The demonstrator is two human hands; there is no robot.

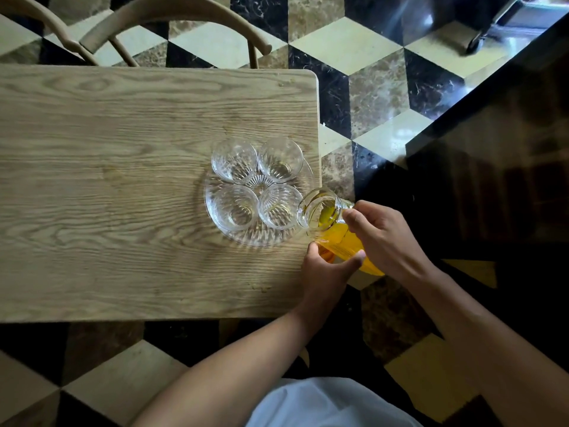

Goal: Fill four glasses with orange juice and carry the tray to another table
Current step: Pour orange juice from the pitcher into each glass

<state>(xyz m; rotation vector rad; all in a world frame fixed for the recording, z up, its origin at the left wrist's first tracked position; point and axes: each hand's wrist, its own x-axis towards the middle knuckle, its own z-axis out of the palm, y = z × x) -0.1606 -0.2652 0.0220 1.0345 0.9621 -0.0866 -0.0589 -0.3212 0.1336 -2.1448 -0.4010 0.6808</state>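
Several clear glasses stand on a round ribbed glass tray [243, 240] near the right end of the wooden table [123, 180]. The near right glass [278, 208] and the others look empty. A glass jug of orange juice [332, 229] is tilted with its mouth just right of the near right glass. My right hand [385, 238] grips the jug near its neck. My left hand [326, 266] cups the jug's lower body from beneath. No juice is seen leaving the mouth.
Two wooden chair backs [172, 13] stand at the table's far side. The tray sits close to the table's right edge [318, 134]. A dark counter [508, 149] rises to the right across a strip of patterned tile floor.
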